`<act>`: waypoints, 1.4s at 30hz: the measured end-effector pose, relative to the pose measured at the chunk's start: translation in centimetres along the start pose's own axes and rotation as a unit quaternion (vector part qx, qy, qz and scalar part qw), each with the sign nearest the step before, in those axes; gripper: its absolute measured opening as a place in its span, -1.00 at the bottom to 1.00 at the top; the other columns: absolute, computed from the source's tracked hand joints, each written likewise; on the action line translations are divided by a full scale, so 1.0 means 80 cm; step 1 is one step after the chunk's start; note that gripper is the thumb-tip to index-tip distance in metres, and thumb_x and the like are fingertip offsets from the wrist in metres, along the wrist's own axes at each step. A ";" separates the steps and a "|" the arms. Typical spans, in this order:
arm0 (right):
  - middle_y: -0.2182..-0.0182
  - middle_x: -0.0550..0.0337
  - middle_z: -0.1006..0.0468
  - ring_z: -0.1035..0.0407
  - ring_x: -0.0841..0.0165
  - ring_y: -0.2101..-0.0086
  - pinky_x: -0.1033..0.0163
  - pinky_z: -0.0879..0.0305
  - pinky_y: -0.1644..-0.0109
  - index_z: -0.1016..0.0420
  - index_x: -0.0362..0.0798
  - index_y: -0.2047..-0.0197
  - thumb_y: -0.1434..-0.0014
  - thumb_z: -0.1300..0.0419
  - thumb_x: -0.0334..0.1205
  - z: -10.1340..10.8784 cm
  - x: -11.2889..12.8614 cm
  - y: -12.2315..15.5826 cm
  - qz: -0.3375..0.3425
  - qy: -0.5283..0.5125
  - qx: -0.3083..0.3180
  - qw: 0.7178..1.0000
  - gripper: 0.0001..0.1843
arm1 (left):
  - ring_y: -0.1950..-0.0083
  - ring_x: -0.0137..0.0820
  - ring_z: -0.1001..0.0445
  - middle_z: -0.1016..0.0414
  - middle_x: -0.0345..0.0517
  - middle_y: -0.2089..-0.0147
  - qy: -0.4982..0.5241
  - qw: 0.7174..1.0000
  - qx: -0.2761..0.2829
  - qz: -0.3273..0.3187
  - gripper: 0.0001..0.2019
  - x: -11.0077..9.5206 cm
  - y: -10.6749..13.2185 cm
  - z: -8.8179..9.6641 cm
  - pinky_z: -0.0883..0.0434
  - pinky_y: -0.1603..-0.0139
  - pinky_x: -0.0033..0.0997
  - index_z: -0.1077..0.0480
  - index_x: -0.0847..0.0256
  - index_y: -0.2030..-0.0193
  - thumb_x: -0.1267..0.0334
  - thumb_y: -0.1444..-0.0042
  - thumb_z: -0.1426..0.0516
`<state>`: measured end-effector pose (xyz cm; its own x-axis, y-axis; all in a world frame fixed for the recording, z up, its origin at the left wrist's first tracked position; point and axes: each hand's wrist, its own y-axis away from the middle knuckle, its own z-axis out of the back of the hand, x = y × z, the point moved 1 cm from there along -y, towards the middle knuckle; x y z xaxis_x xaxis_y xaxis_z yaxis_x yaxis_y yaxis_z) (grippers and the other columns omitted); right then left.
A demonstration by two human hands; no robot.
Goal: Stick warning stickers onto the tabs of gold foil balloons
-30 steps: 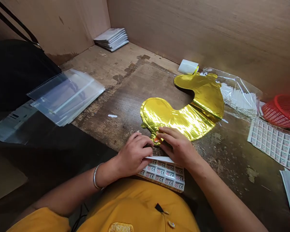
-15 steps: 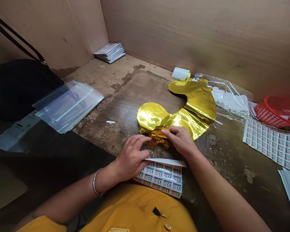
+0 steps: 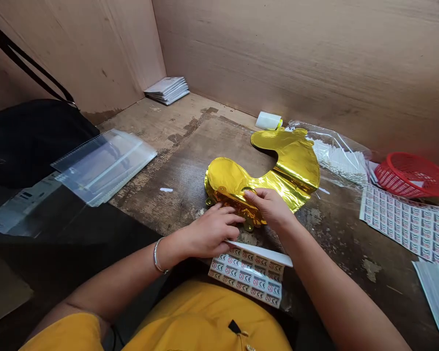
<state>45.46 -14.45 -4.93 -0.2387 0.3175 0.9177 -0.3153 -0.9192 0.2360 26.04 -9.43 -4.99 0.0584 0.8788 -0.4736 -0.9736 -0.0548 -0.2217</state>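
Observation:
A flat gold foil balloon [image 3: 285, 168] lies curved on the worn wooden table [image 3: 190, 146]. Its near end is folded back on itself. My right hand [image 3: 269, 207] pinches that folded end from above, fingers closed on the foil. My left hand [image 3: 214, 231] presses on the same fold from the left, fingers curled on the foil. Just below both hands lies a strip of small warning stickers [image 3: 249, 273] with a white backing edge lifted.
A stack of clear plastic bags [image 3: 102, 163] lies to the left, with a black bag [image 3: 29, 136] behind it. A red basket [image 3: 411, 174], a large sticker sheet [image 3: 406, 222] and a bag of white straws [image 3: 336, 156] are at right. White packets [image 3: 168, 89] sit in the far corner.
The near end of the gold balloon went from flat to folded over, and the fold has grown. Both hands moved up onto it. The camera has tilted slightly.

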 end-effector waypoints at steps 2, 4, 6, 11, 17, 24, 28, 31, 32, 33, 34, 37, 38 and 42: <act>0.69 0.33 -0.23 -0.05 0.49 0.63 0.32 0.00 0.56 -0.30 -0.06 0.58 0.00 -0.17 0.30 0.002 -0.002 -0.004 0.004 -0.001 -0.014 1.000 -0.45 | -0.23 -0.06 -0.31 -0.43 0.01 -0.17 -0.006 1.000 0.002 0.001 -0.93 0.004 -0.003 -0.001 -0.21 -0.24 0.11 -0.48 0.19 0.31 0.28 -0.13 -0.17; 0.66 0.31 -0.29 -0.11 0.46 0.62 0.30 -0.08 0.54 -0.34 -0.06 0.54 -0.05 -0.12 0.31 0.003 -0.002 -0.005 0.013 0.005 -0.023 1.000 -0.45 | -0.25 -0.07 -0.28 -0.35 0.06 -0.23 -0.015 1.000 -0.008 0.001 -0.92 0.004 -0.004 -0.002 -0.20 -0.25 0.05 -0.49 0.19 0.30 0.27 -0.13 -0.17; 0.57 0.25 -0.41 -0.26 0.39 0.53 0.26 -0.23 0.42 -0.42 -0.06 0.46 -0.05 -0.16 0.23 0.002 -0.001 -0.003 0.032 0.016 -0.016 0.999 -0.53 | -0.27 -0.07 -0.24 -0.30 0.07 -0.25 -0.018 1.000 -0.010 0.006 -0.92 0.004 -0.004 -0.003 -0.18 -0.25 0.02 -0.49 0.19 0.30 0.26 -0.13 -0.17; -0.14 -0.10 -0.41 -0.28 0.07 -0.11 -0.08 -0.20 -0.20 -0.40 -0.06 -0.10 0.04 -0.29 -0.20 0.004 0.001 0.029 0.237 0.244 0.013 0.940 -0.41 | 0.01 -0.20 -0.40 -0.49 -0.08 0.21 0.011 0.999 0.019 0.049 -0.90 0.004 -0.006 -0.005 -0.29 -0.07 -0.15 -0.46 0.16 0.38 0.24 -0.13 -0.17; 0.33 0.11 -0.63 -0.46 0.21 0.24 0.09 -0.39 0.10 -0.57 0.00 0.43 0.04 -0.18 -0.39 0.041 0.001 0.031 0.152 0.308 -0.038 0.939 -0.85 | -0.13 -0.09 -0.38 -0.49 0.01 0.00 0.025 0.999 0.005 0.045 -0.94 0.003 -0.002 -0.004 -0.25 -0.15 -0.03 -0.43 0.20 0.40 0.31 -0.08 -0.18; 0.63 0.19 -0.41 -0.32 0.31 0.51 0.19 -0.24 0.40 -0.33 -0.01 0.60 -0.07 -0.18 -0.14 0.198 0.048 -0.118 0.065 0.305 -0.299 0.902 -0.74 | -0.43 0.06 -0.03 -0.26 -0.02 -0.35 0.044 0.997 0.027 0.052 -0.94 0.006 0.003 -0.012 0.10 -0.35 0.31 -0.39 0.19 0.34 0.41 -0.03 -0.15; 0.67 0.15 -0.35 -0.36 0.18 0.42 0.07 -0.25 0.30 -0.23 0.04 0.68 0.03 -0.24 -0.20 0.244 0.048 -0.167 0.032 0.316 -0.388 0.865 -0.70 | -0.44 0.03 -0.03 -0.26 -0.02 -0.34 0.059 0.996 0.023 0.062 -0.91 0.004 0.004 -0.015 0.13 -0.37 0.30 -0.38 0.19 0.33 0.42 0.00 -0.14; 0.53 0.04 -0.46 -0.38 0.11 0.28 -0.03 -0.26 0.17 -0.35 0.01 0.58 0.02 -0.20 -0.17 0.241 0.047 -0.173 0.047 0.313 -0.429 0.846 -0.82 | -0.44 0.01 -0.03 -0.26 -0.02 -0.35 0.066 0.996 0.017 0.060 -0.90 0.005 0.005 -0.018 0.16 -0.38 0.29 -0.38 0.18 0.33 0.42 0.00 -0.14; 0.45 -0.02 -0.50 -0.38 0.08 0.22 -0.07 -0.25 0.12 -0.41 -0.01 0.51 0.02 -0.19 -0.17 0.236 0.050 -0.168 0.058 0.311 -0.442 0.839 -0.88 | -0.44 0.01 -0.03 -0.26 -0.03 -0.35 0.069 0.996 0.014 0.060 -0.90 0.006 0.005 -0.018 0.16 -0.38 0.29 -0.38 0.18 0.33 0.43 0.01 -0.14; 0.36 -0.08 -0.53 -0.37 0.08 0.18 -0.09 -0.24 0.06 -0.46 -0.05 0.42 0.01 -0.18 -0.18 0.227 0.054 -0.158 0.071 0.308 -0.451 0.835 -0.88 | -0.44 0.01 -0.03 -0.27 -0.03 -0.34 0.073 0.995 0.012 0.062 -0.90 0.008 0.005 -0.019 0.16 -0.37 0.30 -0.39 0.18 0.33 0.43 0.01 -0.14; 0.28 -0.13 -0.54 -0.37 0.08 0.15 -0.08 -0.23 0.03 -0.49 -0.09 0.34 0.00 -0.16 -0.19 0.217 0.057 -0.141 0.083 0.303 -0.455 0.833 -0.83 | -0.44 0.01 -0.04 -0.28 -0.04 -0.33 0.079 0.995 0.009 0.063 -0.90 0.009 0.005 -0.019 0.15 -0.37 0.30 -0.39 0.18 0.33 0.43 0.01 -0.13; 0.23 -0.05 -0.58 -0.44 0.20 0.23 0.06 -0.31 0.06 -0.53 -0.11 0.23 -0.10 -0.10 -0.17 0.174 0.057 -0.049 0.115 0.282 -0.419 0.855 -0.74 | -0.40 0.01 -0.12 -0.33 -0.04 -0.30 0.118 0.992 -0.016 0.051 -0.88 0.011 0.007 -0.015 0.14 -0.36 0.29 -0.42 0.18 0.33 0.44 0.03 -0.13; 0.25 0.02 -0.59 -0.45 0.24 0.24 0.12 -0.34 0.08 -0.55 -0.07 0.23 -0.14 -0.09 -0.11 0.156 0.051 -0.006 0.122 0.274 -0.399 0.867 -0.73 | -0.36 0.00 -0.20 -0.37 -0.03 -0.27 0.146 0.988 -0.032 0.047 -0.86 0.008 0.008 -0.012 0.10 -0.36 0.27 -0.43 0.18 0.33 0.44 0.04 -0.13; 0.32 0.12 -0.62 -0.48 0.26 0.30 0.20 -0.39 0.19 -0.59 -0.01 0.23 -0.18 -0.16 0.02 0.086 0.003 0.163 0.082 0.165 -0.315 0.931 -0.70 | 0.19 -0.27 -0.54 -0.59 -0.06 0.27 0.336 0.913 -0.106 0.205 -0.85 -0.014 0.009 0.005 -0.44 0.07 -0.22 -0.38 0.25 0.46 0.26 -0.07 -0.13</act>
<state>47.59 -27.98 0.60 -0.5680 0.3346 0.7520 -0.7008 -0.6757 -0.2287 25.17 -10.26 -4.27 -0.1088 0.2784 -0.9543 -0.8837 -0.4668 -0.0355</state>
